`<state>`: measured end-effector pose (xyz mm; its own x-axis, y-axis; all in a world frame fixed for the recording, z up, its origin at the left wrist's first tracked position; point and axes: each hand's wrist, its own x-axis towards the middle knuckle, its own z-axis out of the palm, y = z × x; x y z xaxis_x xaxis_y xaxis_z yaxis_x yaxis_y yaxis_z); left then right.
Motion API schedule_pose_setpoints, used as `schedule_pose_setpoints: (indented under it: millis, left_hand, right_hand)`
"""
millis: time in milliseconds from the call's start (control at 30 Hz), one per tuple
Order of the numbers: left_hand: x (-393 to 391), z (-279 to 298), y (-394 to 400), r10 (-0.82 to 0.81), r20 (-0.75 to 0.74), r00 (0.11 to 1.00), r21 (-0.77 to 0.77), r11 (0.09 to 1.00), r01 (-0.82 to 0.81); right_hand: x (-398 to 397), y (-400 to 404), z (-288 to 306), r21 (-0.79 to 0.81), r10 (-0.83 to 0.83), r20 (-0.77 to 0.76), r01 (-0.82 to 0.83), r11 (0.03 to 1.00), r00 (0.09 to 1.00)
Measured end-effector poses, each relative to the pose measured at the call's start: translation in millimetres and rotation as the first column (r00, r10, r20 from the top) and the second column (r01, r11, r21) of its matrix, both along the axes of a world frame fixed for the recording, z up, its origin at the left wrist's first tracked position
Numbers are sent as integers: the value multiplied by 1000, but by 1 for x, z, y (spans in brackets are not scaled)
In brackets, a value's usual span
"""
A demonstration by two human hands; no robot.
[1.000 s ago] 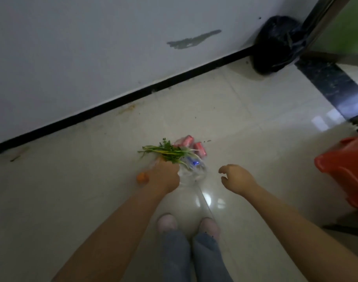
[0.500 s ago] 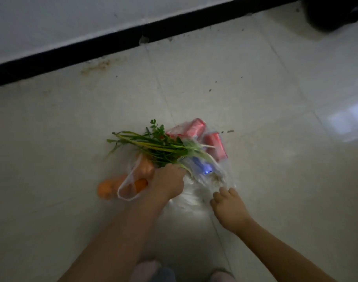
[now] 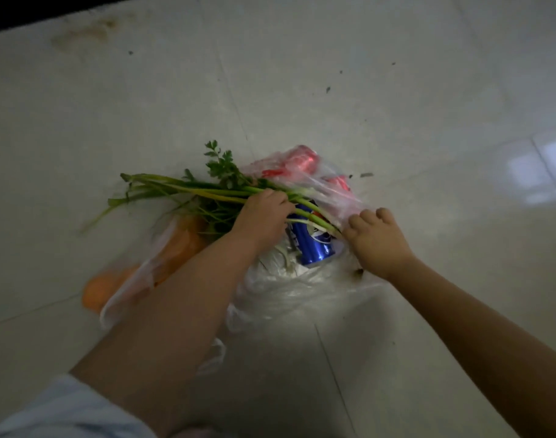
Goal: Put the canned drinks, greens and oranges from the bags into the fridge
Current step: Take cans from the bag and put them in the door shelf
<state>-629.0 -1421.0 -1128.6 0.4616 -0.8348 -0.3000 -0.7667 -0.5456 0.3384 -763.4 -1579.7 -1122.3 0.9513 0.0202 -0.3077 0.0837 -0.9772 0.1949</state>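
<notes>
Clear plastic bags [image 3: 302,286] lie on the floor in front of me. My left hand [image 3: 264,213] is closed around a bunch of greens [image 3: 188,191] whose long stems point left. Under the stems lies a blue can [image 3: 313,245] inside the bag. Two red cans [image 3: 302,159] show through the plastic farther back. My right hand [image 3: 378,238] rests on the bag's plastic just right of the blue can, fingers bent onto it. Oranges [image 3: 188,238] sit in a second bag at the left, and one orange [image 3: 99,289] shows at its near-left end.
The floor is pale glossy tile [image 3: 396,105] with a few dark specks. A black baseboard [image 3: 5,20] crosses the top left corner. My light sleeve [image 3: 65,412] fills the bottom left.
I have bent lower, so the bags look much bigger. My right hand has come in from the right onto the bag's plastic. My left hand stays closed on the greens.
</notes>
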Motion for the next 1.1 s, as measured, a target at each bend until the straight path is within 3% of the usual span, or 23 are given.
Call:
schedule_pose_setpoints:
  millis: [67, 133, 200, 300, 367, 433, 500, 600, 767, 833, 933, 1000, 1100]
  left_hand:
    - [2, -3, 0, 5, -27, 1000, 2, 1000, -5]
    - [3, -6, 1, -6, -37, 999, 93, 996, 9]
    - [5, -9, 1, 3, -29, 1000, 109, 994, 0]
    - [2, -2, -4, -7, 59, 998, 146, 989, -2]
    - [-3, 3, -10, -25, 193, 981, 146, 989, -4]
    - [-8, 7, -16, -33, 280, 960, 164, 986, -14]
    - [-10, 6, -22, -65, 309, 949, 230, 973, -8]
    - [-11, 7, -25, -135, 310, 941, 294, 955, 40]
    - [-11, 8, -16, -215, 270, 938, 362, 926, 108]
    - [-15, 15, -9, -285, 171, 943, 454, 872, 181]
    - [-10, 19, 5, -376, 185, 908, 386, 878, 285]
    - [-4, 18, 16, -338, 113, 934, 306, 907, 290]
    - [-6, 14, 28, -490, 138, 861, 204, 864, 460]
  right_hand:
    - [-4, -5, -7, 46, 11, 76, -14, 999, 997]
    - [-11, -15, -14, 133, -87, 110, 72, 988, 990]
    - [-20, -28, -15, 211, -263, 74, 243, 947, 962]
    - [-30, -44, -13, 334, -545, 25, 507, 795, 838]
    - [-32, -43, -10, 437, -581, 119, 483, 759, 805]
    - [-31, -26, -5, 483, -475, 283, 304, 821, 833]
    - [-31, -7, -3, 452, -339, 314, 174, 875, 887]
    - [-25, 2, -11, 268, -273, 71, 245, 932, 959]
    - [-3, -29, 3, 221, -528, -16, 518, 826, 849]
    - [-1, -38, 8, 187, -549, -45, 547, 816, 835]
    - [8, -47, 17, 100, -515, -32, 515, 851, 857]
    - [13, -49, 16, 43, -473, -81, 478, 878, 877]
    - [11, -42, 12, -84, -328, -43, 324, 942, 944]
